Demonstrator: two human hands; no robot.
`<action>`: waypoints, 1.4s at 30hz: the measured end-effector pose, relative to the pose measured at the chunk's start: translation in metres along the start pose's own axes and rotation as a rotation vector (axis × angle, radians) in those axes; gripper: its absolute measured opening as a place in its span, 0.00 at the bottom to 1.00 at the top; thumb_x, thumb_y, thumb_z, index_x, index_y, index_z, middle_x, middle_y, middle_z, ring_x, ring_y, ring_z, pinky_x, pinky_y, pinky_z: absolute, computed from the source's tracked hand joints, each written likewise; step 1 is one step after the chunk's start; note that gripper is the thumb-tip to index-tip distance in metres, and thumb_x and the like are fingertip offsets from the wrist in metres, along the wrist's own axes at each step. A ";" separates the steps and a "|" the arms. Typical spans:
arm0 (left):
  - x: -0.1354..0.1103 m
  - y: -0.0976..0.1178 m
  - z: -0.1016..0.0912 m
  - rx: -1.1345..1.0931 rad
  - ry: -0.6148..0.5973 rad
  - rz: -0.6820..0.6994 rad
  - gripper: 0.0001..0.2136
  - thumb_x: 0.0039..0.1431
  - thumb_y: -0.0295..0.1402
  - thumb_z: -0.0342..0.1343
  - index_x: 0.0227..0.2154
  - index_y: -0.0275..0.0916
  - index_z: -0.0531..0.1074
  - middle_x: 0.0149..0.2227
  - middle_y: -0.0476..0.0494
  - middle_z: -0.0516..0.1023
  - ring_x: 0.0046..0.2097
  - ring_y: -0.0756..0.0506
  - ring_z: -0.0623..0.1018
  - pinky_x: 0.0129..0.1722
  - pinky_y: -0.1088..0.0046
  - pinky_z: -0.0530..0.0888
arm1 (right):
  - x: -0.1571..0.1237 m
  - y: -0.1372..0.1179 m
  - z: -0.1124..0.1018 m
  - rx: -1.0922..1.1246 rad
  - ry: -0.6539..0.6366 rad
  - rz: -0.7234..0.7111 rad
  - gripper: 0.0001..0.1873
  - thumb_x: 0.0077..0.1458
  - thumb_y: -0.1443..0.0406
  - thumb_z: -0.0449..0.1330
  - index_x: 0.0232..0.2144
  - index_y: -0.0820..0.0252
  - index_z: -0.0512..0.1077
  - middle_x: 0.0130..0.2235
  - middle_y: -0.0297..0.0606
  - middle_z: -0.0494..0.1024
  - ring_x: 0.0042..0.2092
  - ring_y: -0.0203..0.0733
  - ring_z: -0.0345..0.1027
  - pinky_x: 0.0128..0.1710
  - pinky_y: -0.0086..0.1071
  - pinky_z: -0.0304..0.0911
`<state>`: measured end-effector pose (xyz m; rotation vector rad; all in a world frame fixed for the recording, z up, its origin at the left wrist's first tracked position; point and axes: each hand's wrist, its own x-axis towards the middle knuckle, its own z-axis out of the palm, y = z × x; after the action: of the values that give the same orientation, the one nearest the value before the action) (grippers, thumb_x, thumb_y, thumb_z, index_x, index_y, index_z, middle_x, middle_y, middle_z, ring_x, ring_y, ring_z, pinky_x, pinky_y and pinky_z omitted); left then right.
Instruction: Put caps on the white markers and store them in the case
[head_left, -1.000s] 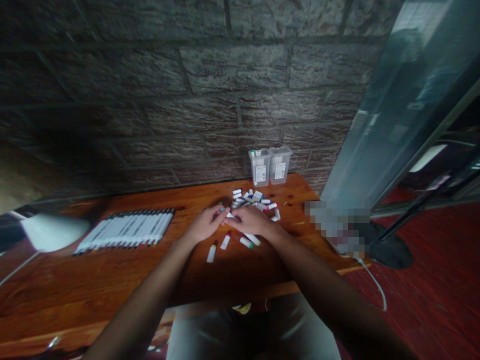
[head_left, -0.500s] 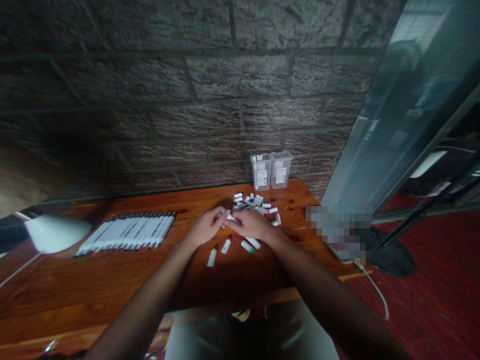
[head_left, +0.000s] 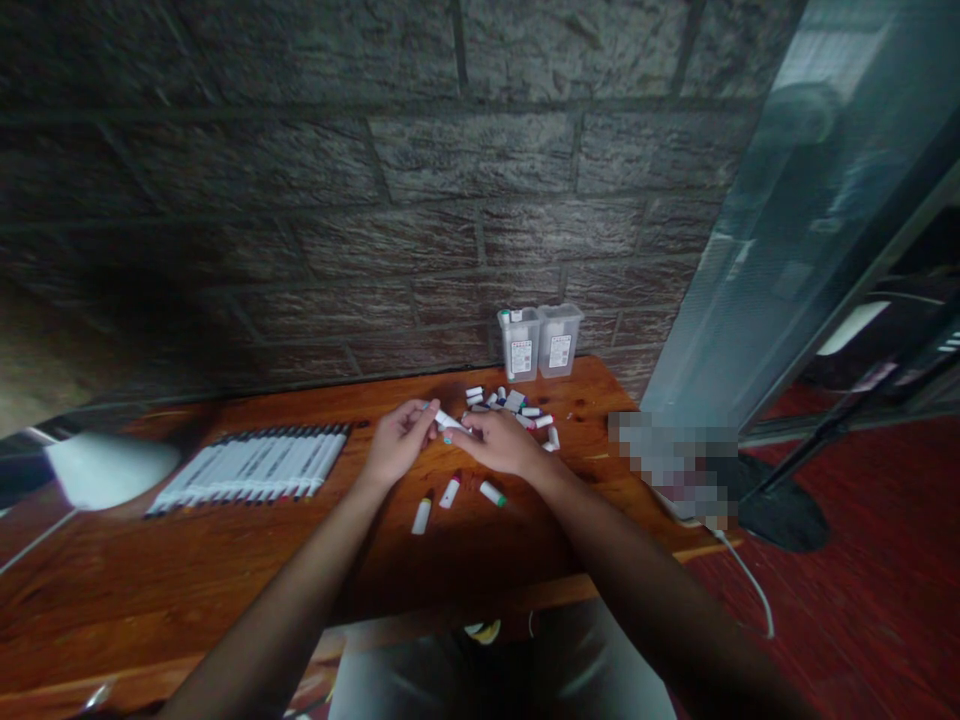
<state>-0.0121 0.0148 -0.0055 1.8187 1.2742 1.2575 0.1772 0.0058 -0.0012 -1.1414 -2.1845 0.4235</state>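
My left hand point(head_left: 401, 440) is closed, its thumb and fingers pinching one end of a small white tube point(head_left: 451, 421) with a bluish tip. My right hand point(head_left: 499, 443) is closed at the tube's other end. A teal spot shows just below the tube by the right fingertips; whether it is a cap or a second tube I cannot tell. Near my wrists lie a yellow-capped tube point(head_left: 421, 516), a red-capped tube point(head_left: 450, 491) and a green-capped tube point(head_left: 493, 493). Behind my right hand is a loose pile of similar tubes point(head_left: 543, 422), partly hidden.
Two clear plastic boxes, a left one point(head_left: 520, 345) with tubes inside and a right one point(head_left: 559, 342), stand against the brick wall. A row of white markers point(head_left: 251, 465) lies on the left of the wooden table point(head_left: 225, 590). A white lamp point(head_left: 112, 468) is farther left.
My hands have moved slightly apart, and more of the white tube shows between them. A yellow-ended tube beneath my right hand is no longer visible on the table.
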 end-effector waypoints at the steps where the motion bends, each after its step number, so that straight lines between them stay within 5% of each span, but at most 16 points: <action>1: 0.000 0.001 0.000 -0.010 0.012 -0.008 0.17 0.63 0.45 0.53 0.24 0.38 0.68 0.19 0.53 0.67 0.22 0.52 0.66 0.24 0.77 0.62 | 0.000 0.000 0.000 0.005 0.005 0.002 0.23 0.63 0.54 0.56 0.21 0.60 0.70 0.22 0.31 0.70 0.27 0.33 0.61 0.28 0.29 0.46; 13: 0.005 -0.007 -0.004 -0.070 0.130 -0.050 0.18 0.63 0.44 0.53 0.22 0.39 0.66 0.18 0.53 0.65 0.20 0.52 0.64 0.22 0.76 0.61 | 0.000 0.001 0.001 -0.004 0.034 0.011 0.23 0.64 0.54 0.55 0.21 0.60 0.68 0.22 0.31 0.69 0.26 0.33 0.60 0.29 0.29 0.47; 31: -0.001 -0.009 0.000 0.350 -0.221 0.010 0.21 0.63 0.51 0.48 0.25 0.40 0.70 0.23 0.49 0.76 0.27 0.47 0.74 0.31 0.73 0.67 | -0.002 0.002 -0.001 -0.109 -0.154 0.058 0.20 0.64 0.56 0.56 0.25 0.62 0.76 0.26 0.37 0.76 0.29 0.36 0.64 0.30 0.31 0.48; 42: 0.001 -0.009 0.000 0.433 -0.278 0.040 0.22 0.64 0.51 0.45 0.25 0.40 0.70 0.23 0.48 0.76 0.27 0.46 0.74 0.31 0.73 0.66 | -0.002 0.002 -0.002 -0.123 -0.202 0.086 0.21 0.64 0.55 0.55 0.26 0.62 0.76 0.27 0.38 0.77 0.30 0.37 0.64 0.30 0.31 0.48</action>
<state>-0.0155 0.0189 -0.0129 2.2353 1.4314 0.7460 0.1807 0.0052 -0.0014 -1.3129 -2.3693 0.4652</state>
